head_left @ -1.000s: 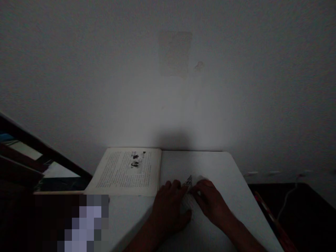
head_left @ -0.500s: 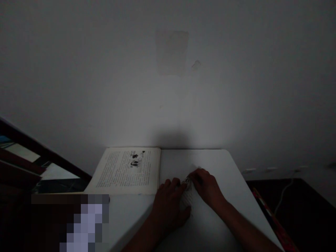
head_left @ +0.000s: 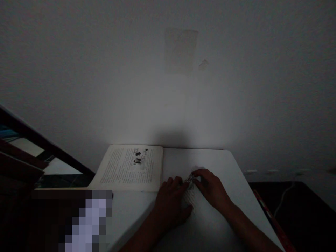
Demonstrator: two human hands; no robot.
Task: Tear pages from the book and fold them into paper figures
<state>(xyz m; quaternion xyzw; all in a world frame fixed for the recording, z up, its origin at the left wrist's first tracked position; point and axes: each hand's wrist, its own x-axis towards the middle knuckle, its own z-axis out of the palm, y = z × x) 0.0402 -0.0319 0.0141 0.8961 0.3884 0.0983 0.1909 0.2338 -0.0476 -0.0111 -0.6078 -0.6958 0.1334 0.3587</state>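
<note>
A narrow piece of printed paper (head_left: 189,196), apparently folded, lies on the white tabletop (head_left: 210,224). My left hand (head_left: 172,201) rests over its left side, thumb and index finger spread apart on the paper and the other fingers slightly bent. At the far end, my right hand (head_left: 210,185) pinches the paper between thumb and fingers. The dim light hides the exact folds. To the left of my hands, a book (head_left: 118,168) lies with a page of text and a small black drawing facing up.
A pale wall (head_left: 126,87) rises directly behind the table. On the left are a dark slanted rail (head_left: 47,143) and a blurred-out patch (head_left: 86,224). A white cable (head_left: 283,199) hangs over a dark area at right, beyond the table's edge.
The view has shifted slightly, so the table and book appear a little further right. My right hand still pinches the paper's far end; the left hand stays on it.
</note>
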